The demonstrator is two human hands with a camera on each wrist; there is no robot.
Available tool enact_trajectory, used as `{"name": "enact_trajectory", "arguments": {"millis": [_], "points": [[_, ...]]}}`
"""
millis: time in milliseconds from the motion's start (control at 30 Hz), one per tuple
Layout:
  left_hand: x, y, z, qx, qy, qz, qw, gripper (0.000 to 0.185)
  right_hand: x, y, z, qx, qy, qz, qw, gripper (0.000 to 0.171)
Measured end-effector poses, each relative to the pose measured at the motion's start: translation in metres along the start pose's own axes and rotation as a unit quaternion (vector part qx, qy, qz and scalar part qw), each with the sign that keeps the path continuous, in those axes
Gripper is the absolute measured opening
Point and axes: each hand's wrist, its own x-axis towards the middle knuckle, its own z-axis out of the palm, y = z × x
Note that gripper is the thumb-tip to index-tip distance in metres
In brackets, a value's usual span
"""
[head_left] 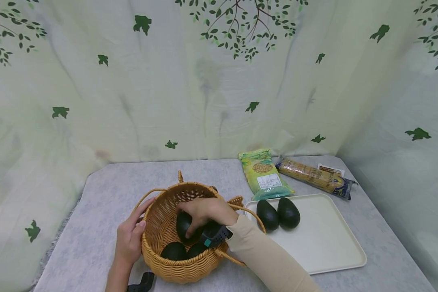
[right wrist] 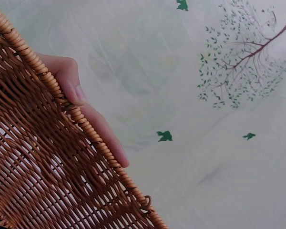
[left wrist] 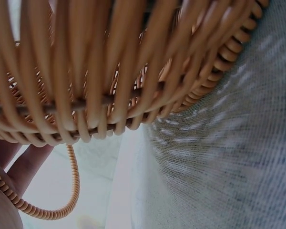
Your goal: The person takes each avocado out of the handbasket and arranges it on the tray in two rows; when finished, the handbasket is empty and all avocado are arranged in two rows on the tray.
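A round wicker basket (head_left: 168, 267) with loop handles stands on the grey table (head_left: 106, 194). My left hand (head_left: 131, 235) holds its left rim, thumb (right wrist: 70, 83) hooked over the edge and fingers (left wrist: 19, 162) against the outer wall. My right hand (head_left: 204, 211) reaches down inside the basket, and its fingers curl over a dark green avocado (head_left: 183, 224). Two more avocados (head_left: 174, 250) (head_left: 196, 249) lie on the basket floor below it. The wrist views show only basket weave (left wrist: 109, 71) (right wrist: 38, 167) close up.
A white tray (head_left: 325, 239) sits right of the basket with two avocados (head_left: 267, 215) (head_left: 288, 212) in its far left corner. Behind it lie a green snack bag (head_left: 264, 174) and a pasta packet (head_left: 315, 176). Leaf-print cloth walls close in behind and on both sides.
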Motion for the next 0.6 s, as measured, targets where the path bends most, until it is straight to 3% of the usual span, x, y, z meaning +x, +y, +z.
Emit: {"name": "enact_trajectory", "arguments": {"millis": [300,600], "points": [[0.0017,0.0011,0.0004,0.002,-0.002,-0.002,1.0000,0.051,-0.0007,0.0009,-0.0016,-0.006,-0.017,-0.018,1.000,0.081],[-0.0002,0.0005,0.0005,0.005,-0.004,-0.007,1.0000,0.051,0.0010,0.0021,0.0005,-0.013,-0.020,-0.020,1.000,0.079]]}}
